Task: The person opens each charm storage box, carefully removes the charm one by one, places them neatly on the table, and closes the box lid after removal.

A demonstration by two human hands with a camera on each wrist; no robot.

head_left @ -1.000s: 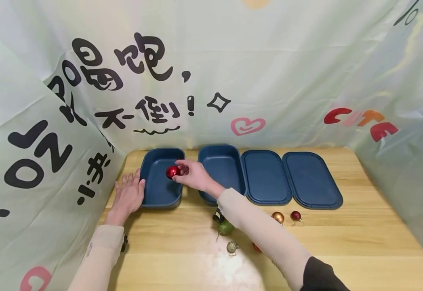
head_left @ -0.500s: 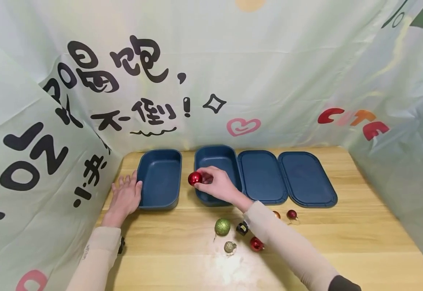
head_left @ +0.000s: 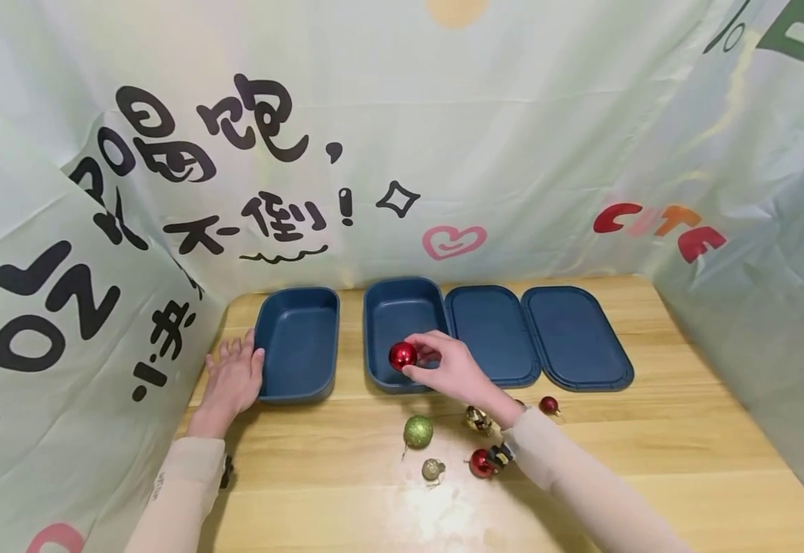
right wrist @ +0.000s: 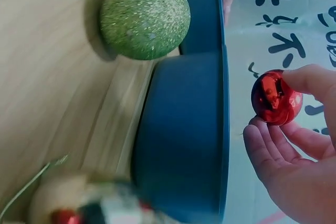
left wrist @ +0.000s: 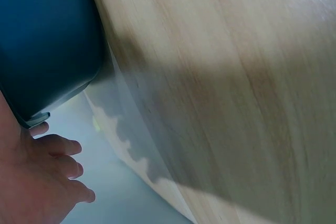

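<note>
My right hand (head_left: pixel 451 367) pinches a shiny red Christmas bauble (head_left: pixel 402 355) between thumb and fingers, over the near part of the second blue box (head_left: pixel 402 316). In the right wrist view, that red bauble (right wrist: pixel 276 97) shows above the level of the box's rim (right wrist: pixel 227 129). My left hand (head_left: pixel 233 378) touches the left side of the first blue box (head_left: pixel 298 338), its fingers straight and spread. From the left wrist, the hand (left wrist: pixel 37 182) appears beside the corner of this box (left wrist: pixel 47 40). No bauble shows inside either box.
Two flat blue lids (head_left: pixel 493 334) lie side by side right of the boxes. Nearer on the wooden table (head_left: pixel 319 476) are a green glitter bauble (head_left: pixel 418 432), a small pale gold one (head_left: pixel 432 469), a patterned gold one (head_left: pixel 478 418), another red one (head_left: pixel 481 463) and a small dark red one (head_left: pixel 549 405).
My right hand has carried the red bauble rightward from over the first box, across the gap, to over the second box. My left hand has stayed at the first box.
</note>
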